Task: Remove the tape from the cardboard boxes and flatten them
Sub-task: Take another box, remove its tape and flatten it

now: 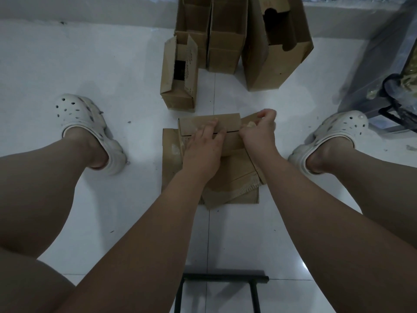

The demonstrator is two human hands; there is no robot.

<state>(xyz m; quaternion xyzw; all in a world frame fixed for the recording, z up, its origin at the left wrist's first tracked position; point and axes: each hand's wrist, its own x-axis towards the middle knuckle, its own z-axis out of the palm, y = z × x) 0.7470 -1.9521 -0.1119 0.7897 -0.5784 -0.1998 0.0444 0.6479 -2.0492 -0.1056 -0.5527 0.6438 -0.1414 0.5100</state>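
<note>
Cardboard box (pixel 198 122) | left hand (pixel 203 147) flat, fingers spread on it | right hand (pixel 259 131) pinching tape (pixel 250 124)

**White Shoes, Bare Arms and Legs**

The person wore two white rubber shoes. The left shoe (pixel 85 118) and the right shoe (pixel 340 129) each had little round and oval holes on top and a thick, bumpy sole. The left arm (pixel 158 222), right arm (pixel 304 199), left leg (pixel 45 177) and right leg (pixel 372 188) were bare.
</note>
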